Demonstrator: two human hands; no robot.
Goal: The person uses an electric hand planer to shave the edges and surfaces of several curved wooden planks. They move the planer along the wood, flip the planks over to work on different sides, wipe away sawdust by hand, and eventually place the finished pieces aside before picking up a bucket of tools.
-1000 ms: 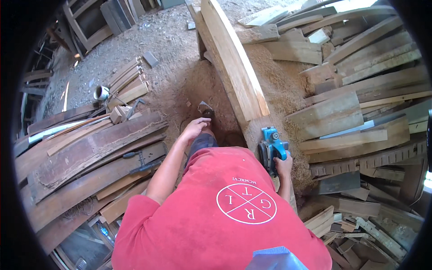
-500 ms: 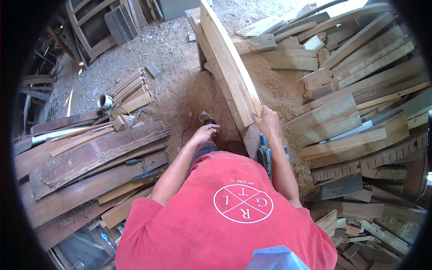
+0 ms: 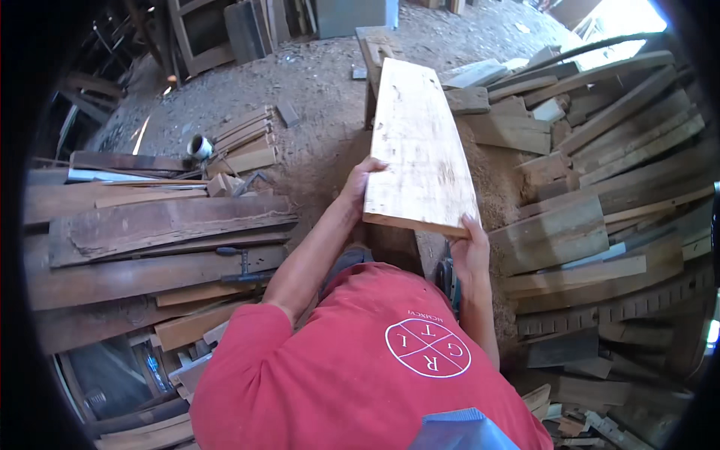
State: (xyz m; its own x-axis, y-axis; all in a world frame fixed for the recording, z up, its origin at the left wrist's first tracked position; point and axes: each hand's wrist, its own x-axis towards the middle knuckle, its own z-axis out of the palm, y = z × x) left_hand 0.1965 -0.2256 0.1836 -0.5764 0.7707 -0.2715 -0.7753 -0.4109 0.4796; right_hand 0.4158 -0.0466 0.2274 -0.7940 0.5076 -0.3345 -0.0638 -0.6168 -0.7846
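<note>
A pale wooden board, its broad face turned up and a slight curve along its right side, is held out in front of me. My left hand grips its left edge, thumb on top. At the near right corner my right hand is closed round the end, its thumb on the upper face. Beneath the board is a narrow wooden bench, mostly covered by it. Beside my right forearm lies a partly hidden blue-green tool.
Stacked planks with a dark clamp on them fill the left side. Cut boards pile up along the right, next to sawdust. A pale can and wood strips lie on the ground at far left.
The board has been turned from its edge to show its broad face. My left hand has left the small dark tool near the ground and taken hold of the board's left edge.
</note>
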